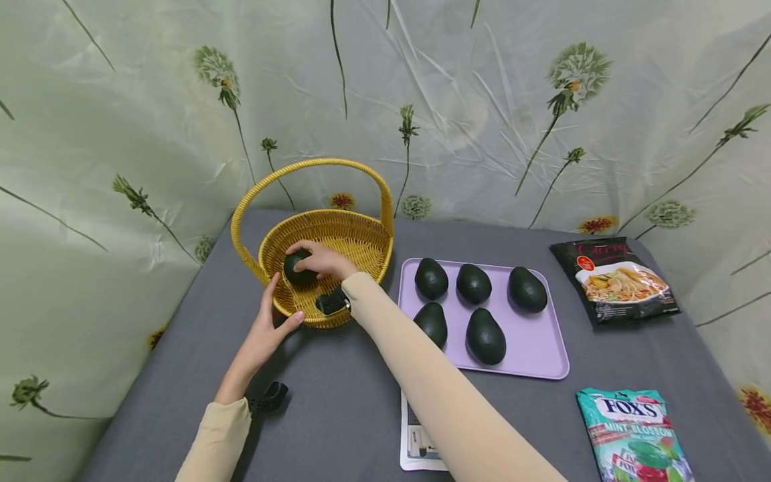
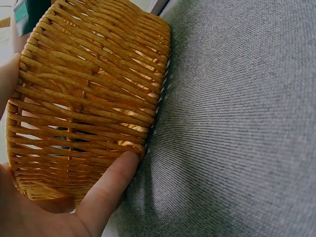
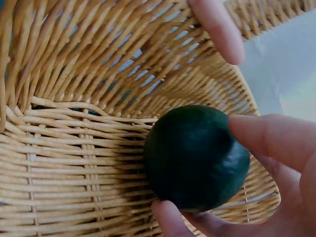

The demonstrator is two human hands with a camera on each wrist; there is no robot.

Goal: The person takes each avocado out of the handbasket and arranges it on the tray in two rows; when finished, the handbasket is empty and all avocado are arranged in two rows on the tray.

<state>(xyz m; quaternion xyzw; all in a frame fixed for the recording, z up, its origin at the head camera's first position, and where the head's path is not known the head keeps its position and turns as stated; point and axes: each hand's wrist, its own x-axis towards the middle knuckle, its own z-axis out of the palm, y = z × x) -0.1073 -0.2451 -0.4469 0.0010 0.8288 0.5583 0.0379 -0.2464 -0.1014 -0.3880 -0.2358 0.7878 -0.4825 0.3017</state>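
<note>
At the left end of the yellow wicker basket (image 1: pixel 361 251), my right hand (image 1: pixel 325 260) reaches inside and grips a dark green avocado (image 1: pixel 297 269). Thumb and fingertips surround the avocado (image 3: pixel 195 158) in the right wrist view, where it overlaps the woven floor. My left hand (image 1: pixel 265 335) rests against the basket's near left side with thumb and fingers spread. In the left wrist view a straight digit (image 2: pixel 111 185) presses low on the outer wicker wall (image 2: pixel 94 98), and another fingertip touches the rim.
Several avocados (image 1: pixel 486 337) lie on a lilac tray (image 1: pixel 542 348) right of the basket. A black noodle packet (image 1: pixel 620 281) and a Fox's candy bag (image 1: pixel 638 435) lie farther right. Under my right sleeve is a partly covered white-edged packet (image 1: pixel 421 463). The basket's tall handle (image 1: pixel 313 163) arches overhead.
</note>
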